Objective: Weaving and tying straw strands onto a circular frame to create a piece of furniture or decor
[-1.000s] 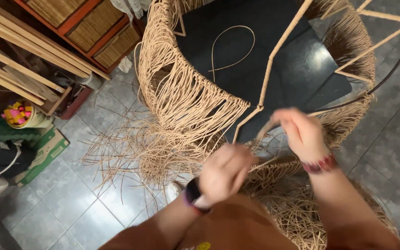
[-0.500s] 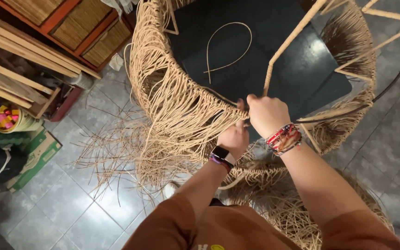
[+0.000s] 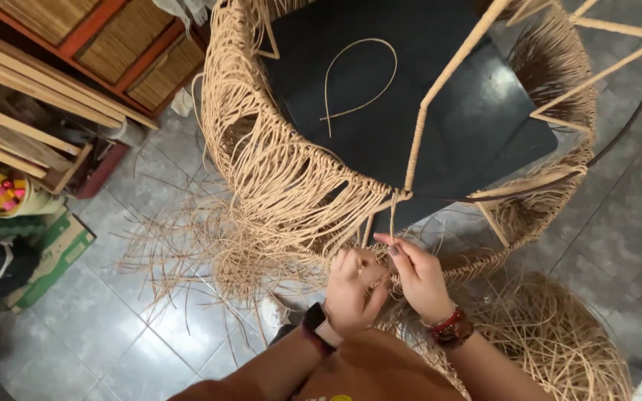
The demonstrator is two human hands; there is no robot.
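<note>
My fingers overlap, so I cannot tell exactly which strands each one pinches. My left hand (image 3: pixel 352 293) is curled closed around thin rattan strands (image 3: pixel 391 219), and my right hand (image 3: pixel 419 276) is half closed, fingertips pinching the same strands just below the chair frame (image 3: pixel 440 89). The frame is pale, its rim hung with loose tan weave, standing just beyond my hands on the grey tiled floor (image 3: pixel 150 327)

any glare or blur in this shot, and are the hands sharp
Head view: soft glare on the dark glossy seat and on the floor tiles. The left hand and right hand are fairly sharp, with slight softness at the fingertips. The loose strands stay crisp. The wide lens bends the frame's edges.
</note>
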